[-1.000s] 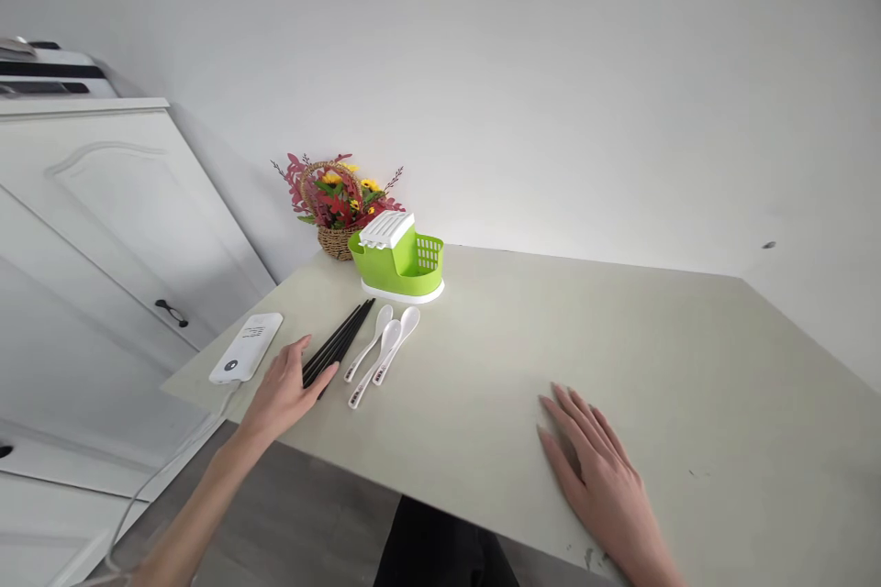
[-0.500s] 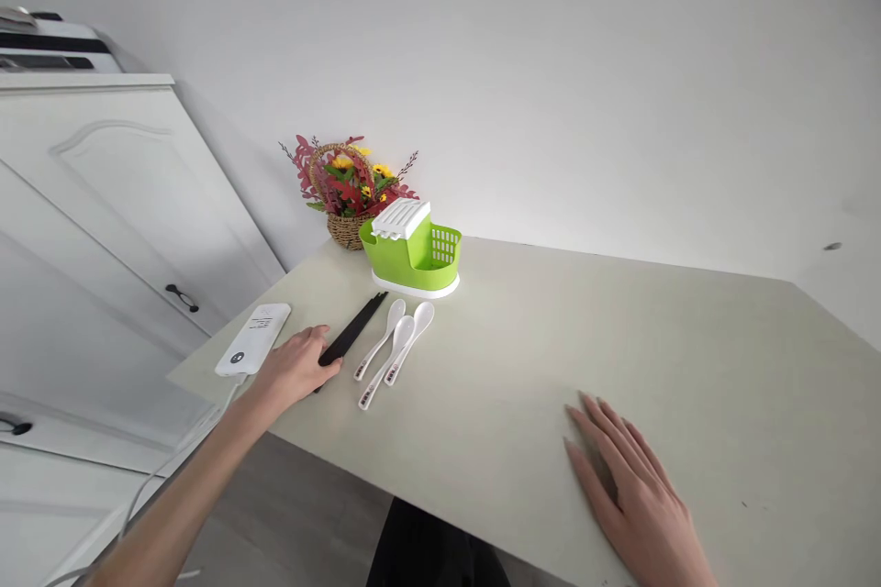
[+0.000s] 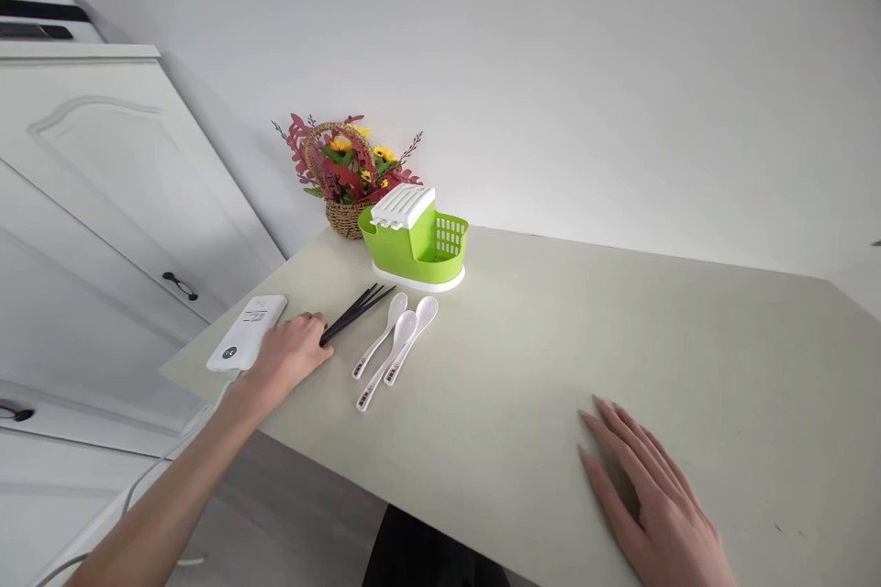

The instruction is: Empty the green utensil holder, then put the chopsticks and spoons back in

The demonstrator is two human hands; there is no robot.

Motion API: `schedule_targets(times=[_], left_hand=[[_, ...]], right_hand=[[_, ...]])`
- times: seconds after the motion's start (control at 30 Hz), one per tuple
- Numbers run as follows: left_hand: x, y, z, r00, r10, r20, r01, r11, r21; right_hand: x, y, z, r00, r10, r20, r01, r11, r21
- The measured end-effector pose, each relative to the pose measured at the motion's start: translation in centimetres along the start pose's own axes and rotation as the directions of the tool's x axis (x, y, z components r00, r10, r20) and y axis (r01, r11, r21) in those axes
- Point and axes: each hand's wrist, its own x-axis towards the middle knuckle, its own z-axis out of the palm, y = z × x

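Closed around the near end of several black chopsticks (image 3: 354, 314) is my left hand (image 3: 295, 350), low over the left part of the table. The chopsticks' far tips fan apart and point toward a green utensil holder (image 3: 423, 248) with a white slotted top and white base. Just right of the chopsticks lie three white spoons (image 3: 403, 335), bowls pointing away from me, their handles close together. My right hand (image 3: 657, 495) rests on the table at the right, palm down, fingers stretched out, holding nothing.
A white power bank (image 3: 248, 333) with a cable lies left of my left hand. Behind the holder stands a wicker basket (image 3: 346, 218) of artificial flowers. White cabinets (image 3: 103, 202) flank the table (image 3: 537, 348) on the left, and a wall (image 3: 585, 92) rises behind it.
My left hand has shifted slightly with the chopsticks, whose far tips have spread from a tight bundle into a fan. The camera view has shifted a little; my right hand stays flat.
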Motion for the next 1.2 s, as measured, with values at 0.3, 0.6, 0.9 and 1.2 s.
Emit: schedule_targets(times=[0.3,0.6,0.9,1.2], left_hand=[[-0.6,1.0,1.6,1.000,0.003,-0.009,-0.003,0.998,0.059],[-0.5,-0.3,4.2,0.982,-0.081,-0.168,0.060,0.990,-0.125],[-5.2,3.9,1.9,0.961,-0.087,-0.261,-0.235,0.233,-0.944],[-8.0,18.4,-0.8,0.962,0.135,-0.236,-0.173,-0.367,-0.914]], right_hand=[[0.3,-0.3,-0.1,0.999,0.032,-0.013,-0.032,0.999,0.033],[0.0,0.4,0.3,0.998,0.052,0.024,-0.053,0.998,0.036],[-0.3,-0.3,0.5,0.995,0.099,0.001,-0.099,0.991,0.095],[0.0,0.6,0.9,0.999,0.035,0.006,-0.036,0.997,0.073]])
